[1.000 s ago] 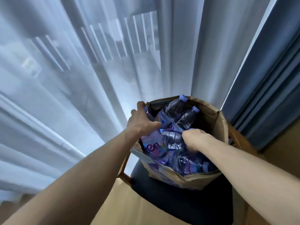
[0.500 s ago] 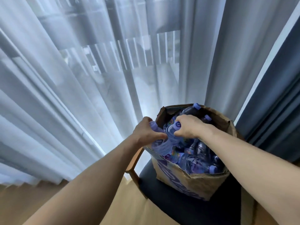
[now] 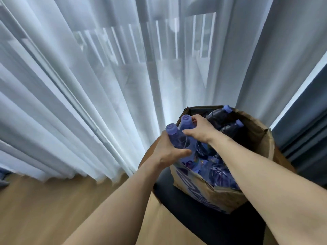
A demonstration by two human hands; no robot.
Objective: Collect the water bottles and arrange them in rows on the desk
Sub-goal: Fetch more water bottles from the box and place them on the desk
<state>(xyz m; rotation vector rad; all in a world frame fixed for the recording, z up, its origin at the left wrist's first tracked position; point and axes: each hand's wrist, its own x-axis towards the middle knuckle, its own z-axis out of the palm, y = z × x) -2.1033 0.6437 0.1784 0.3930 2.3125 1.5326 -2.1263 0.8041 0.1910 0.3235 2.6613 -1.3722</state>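
A brown paper bag [image 3: 221,197] full of clear water bottles with purple caps and labels stands on a dark chair seat. My left hand [image 3: 167,152] grips one bottle [image 3: 177,137] around its body, cap up, at the bag's left rim. My right hand [image 3: 200,129] holds a second bottle [image 3: 185,122] by its neck, right beside the first. Two more bottles [image 3: 219,115] stick up at the bag's far side. Several others lie deeper in the bag, partly hidden by my right forearm.
The chair [image 3: 203,218] has a wooden frame and dark cushion and stands on a wooden floor [image 3: 44,209]. Sheer white curtains [image 3: 88,85] hang close behind the bag. A dark blue curtain [image 3: 304,124] hangs at the right.
Both hands have lifted their bottles higher out of the bag; the two purple caps now stand above the rim. The view has tilted upward and the bag sits lower right.
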